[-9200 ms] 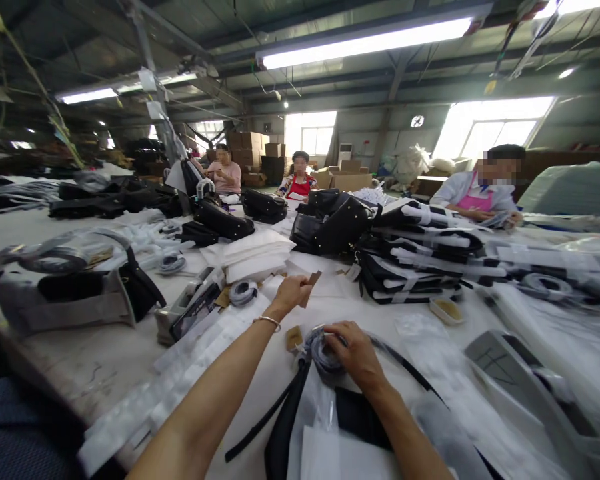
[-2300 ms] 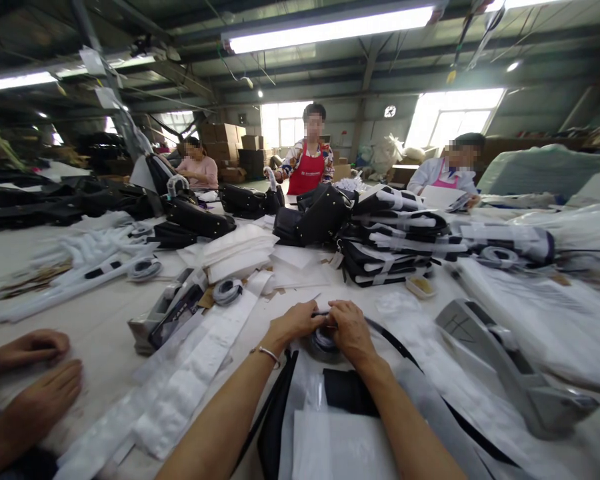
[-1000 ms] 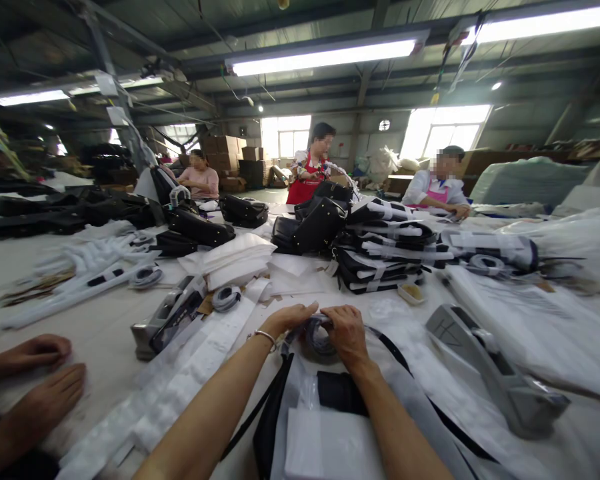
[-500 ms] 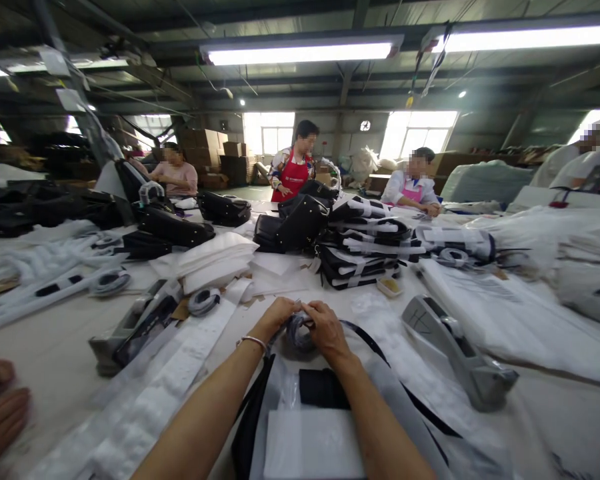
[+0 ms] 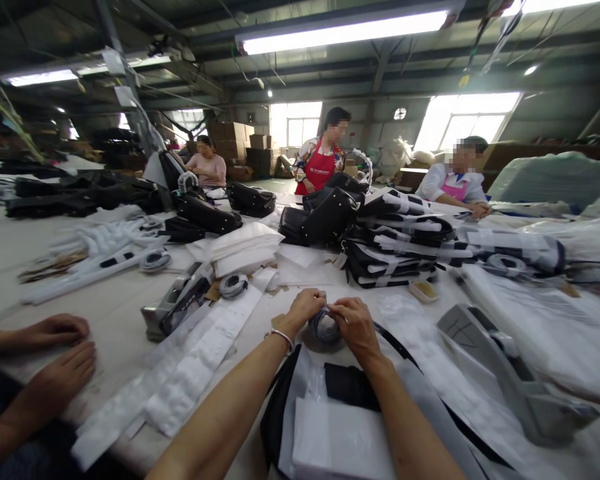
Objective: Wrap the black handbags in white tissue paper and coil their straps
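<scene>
My left hand and my right hand meet over a coiled black strap wrapped in clear film, both with fingers closed on it. The coil rests on the white table just beyond a black bag partly covered in plastic and white wrap. A thin black strap runs off to the right from the coil. A bracelet sits on my left wrist.
Two grey tape dispensers flank my hands. White foam strips lie at left. Stacked wrapped black bags and white sheets sit farther back. Another person's hands rest at lower left. Three workers stand or sit at the far side.
My hands stay closed together on the coiled strap, working it slightly. The view swung back to the left, bringing the other person's hands fully into view again.
</scene>
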`<state>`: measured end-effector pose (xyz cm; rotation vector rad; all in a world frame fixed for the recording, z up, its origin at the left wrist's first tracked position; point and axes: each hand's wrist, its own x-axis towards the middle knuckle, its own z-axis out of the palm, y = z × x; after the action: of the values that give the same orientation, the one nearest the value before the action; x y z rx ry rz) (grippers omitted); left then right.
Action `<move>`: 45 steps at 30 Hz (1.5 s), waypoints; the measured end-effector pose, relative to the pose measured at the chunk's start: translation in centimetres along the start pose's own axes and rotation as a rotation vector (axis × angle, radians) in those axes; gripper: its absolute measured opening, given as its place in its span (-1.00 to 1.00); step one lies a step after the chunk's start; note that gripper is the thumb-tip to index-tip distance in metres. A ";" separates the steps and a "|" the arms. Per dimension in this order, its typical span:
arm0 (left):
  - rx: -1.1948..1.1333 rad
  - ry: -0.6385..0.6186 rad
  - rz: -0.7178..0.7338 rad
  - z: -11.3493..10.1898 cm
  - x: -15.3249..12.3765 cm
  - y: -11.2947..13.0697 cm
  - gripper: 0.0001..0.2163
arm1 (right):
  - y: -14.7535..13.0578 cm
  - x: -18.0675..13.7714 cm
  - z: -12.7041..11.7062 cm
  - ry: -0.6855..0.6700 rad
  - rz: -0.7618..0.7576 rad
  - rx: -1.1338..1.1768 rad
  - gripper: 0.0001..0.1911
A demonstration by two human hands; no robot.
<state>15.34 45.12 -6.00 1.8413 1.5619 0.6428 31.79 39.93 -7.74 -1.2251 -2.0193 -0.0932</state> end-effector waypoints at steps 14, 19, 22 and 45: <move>-0.161 -0.036 0.184 0.3 -1.3 -1.5 -0.89 | 0.1 0.0 -0.2 -0.160 0.054 0.146 -0.88; -0.163 -0.045 0.190 0.3 -1.6 -1.5 -0.87 | 0.1 0.3 -0.4 -0.215 0.151 0.307 -0.85; -0.160 -0.052 0.191 0.1 -1.8 -1.2 -0.86 | 0.2 0.3 -0.4 -0.242 0.259 0.426 -0.91; -0.228 -0.229 0.254 -2.0 -3.1 -1.1 -0.79 | -0.3 0.1 0.1 -0.256 0.633 0.920 -0.52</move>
<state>12.64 42.47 -5.38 1.8789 1.0722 0.6657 31.46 39.89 -7.62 -1.1880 -1.4454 1.2037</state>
